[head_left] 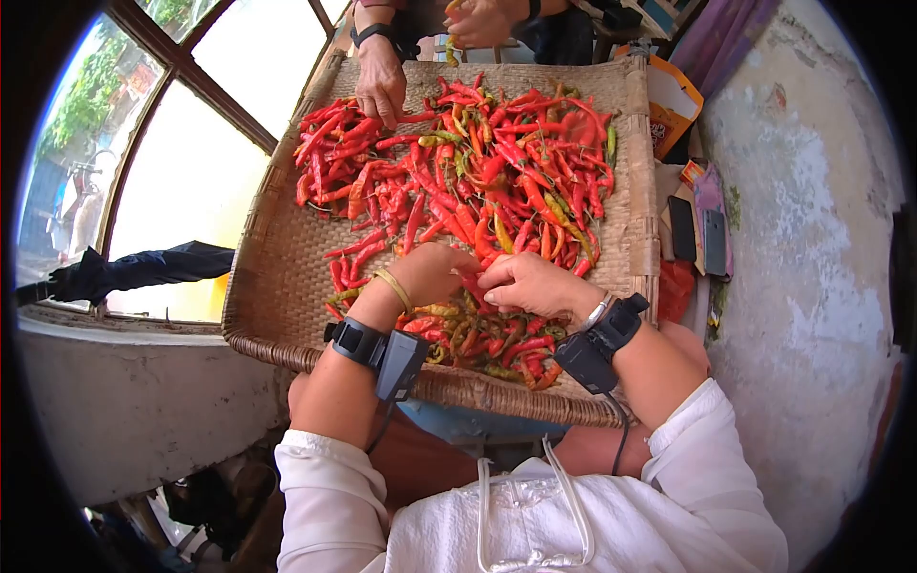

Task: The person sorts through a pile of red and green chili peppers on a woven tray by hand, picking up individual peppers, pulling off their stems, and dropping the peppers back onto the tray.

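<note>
Red chili peppers, with some green, yellow and orange ones among them, cover much of a woven tray. Above the near part of the tray, my left hand and my right hand meet with their fingers pinched together. A red chili pepper shows between them, mostly hidden by the fingers. Closer to my body, just below my hands, lies a smaller pile of mixed red and greenish peppers.
Across the tray, another person's hand reaches into the peppers, while that person's other hand holds a yellowish pepper. A dark folded umbrella lies by the window at left. Phones rest at right beside the wall.
</note>
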The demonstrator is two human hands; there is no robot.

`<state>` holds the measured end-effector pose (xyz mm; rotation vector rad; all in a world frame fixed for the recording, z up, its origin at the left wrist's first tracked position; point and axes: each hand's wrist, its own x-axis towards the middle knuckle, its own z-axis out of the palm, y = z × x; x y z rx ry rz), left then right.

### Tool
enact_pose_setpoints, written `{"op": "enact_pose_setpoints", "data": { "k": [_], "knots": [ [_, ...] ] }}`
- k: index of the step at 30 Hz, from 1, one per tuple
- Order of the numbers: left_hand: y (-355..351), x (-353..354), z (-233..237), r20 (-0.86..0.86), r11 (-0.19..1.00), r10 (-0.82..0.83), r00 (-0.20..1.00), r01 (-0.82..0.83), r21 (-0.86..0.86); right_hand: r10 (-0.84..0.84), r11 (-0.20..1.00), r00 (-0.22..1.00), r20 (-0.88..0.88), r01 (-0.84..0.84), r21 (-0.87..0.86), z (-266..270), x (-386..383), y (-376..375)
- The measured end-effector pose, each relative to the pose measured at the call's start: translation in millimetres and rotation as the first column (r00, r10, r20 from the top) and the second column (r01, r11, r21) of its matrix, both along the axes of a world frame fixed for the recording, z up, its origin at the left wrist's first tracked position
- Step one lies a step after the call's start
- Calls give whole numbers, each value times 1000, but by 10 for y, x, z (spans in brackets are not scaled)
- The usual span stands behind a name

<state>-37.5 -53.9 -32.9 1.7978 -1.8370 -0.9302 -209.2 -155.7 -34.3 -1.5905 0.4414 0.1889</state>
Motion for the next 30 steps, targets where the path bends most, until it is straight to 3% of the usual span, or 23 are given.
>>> {"op": "enact_pose_setpoints", "data": {
  "k": [1,3,5,7,8,10,11,13,15,18,19,21,23,25,26,27,28,29,30],
  "knots": [
    [10,-8,14,-67,995,-79,995,82,53,1,1000,1000,0,-1,-1,18,4,-32],
    [7,-27,15,-1,993,-115,993,115,40,-103,984,994,-35,107,144,50,4,-107],
    [-10,-65,-55,103,992,-110,989,102,76,-82,986,992,-97,95,139,132,-9,-124],
    [-6,-103,-145,132,988,-153,979,149,43,-70,990,996,51,76,-116,26,3,-126],
    [4,-122,-178,161,981,-193,968,193,11,-67,991,997,49,72,-115,-36,6,-128],
    [0,-172,-115,195,982,-181,964,169,79,23,903,996,85,16,-429,-109,5,-136],
    [-3,-195,-93,230,979,-174,958,143,145,25,903,996,83,13,-430,-123,0,-136],
    [30,-233,-135,287,990,-133,949,115,78,32,758,999,29,-6,-653,-100,6,-107],
    [30,-243,-188,344,996,-90,935,93,9,55,702,998,-19,-52,-711,-118,5,-58],
    [7,-213,-234,378,992,-120,918,97,78,72,600,986,-153,-165,-783,-68,19,44],
    [2,-154,-232,316,992,-124,941,112,54,69,558,969,-238,-235,-796,-27,27,61],
    [8,-38,-128,249,992,-128,960,124,32,78,559,971,-227,-231,-796,-16,16,52],
    [-14,111,192,91,999,-7,996,3,41,172,501,951,-256,-308,-808,-70,0,-11],
    [-42,305,198,-68,955,294,953,-290,65,187,477,945,-267,-325,-817,-35,-2,-8],
    [-83,336,183,-336,865,465,819,-502,-26,203,449,938,-282,-346,-824,-23,-4,-1],
    [-122,345,203,-589,715,544,598,-698,-48,203,453,938,-281,-344,-823,-27,-8,12],
    [-164,366,154,-634,542,584,507,-825,-160,215,449,930,-297,-364,-816,-28,-9,23],
    [-158,385,69,-633,543,584,508,-824,-160,227,445,922,-314,-385,-809,-25,-10,30],
    [-147,384,51,-384,593,644,662,-749,-296,226,444,923,-312,-383,-810,-15,-10,29]
  ]
}}
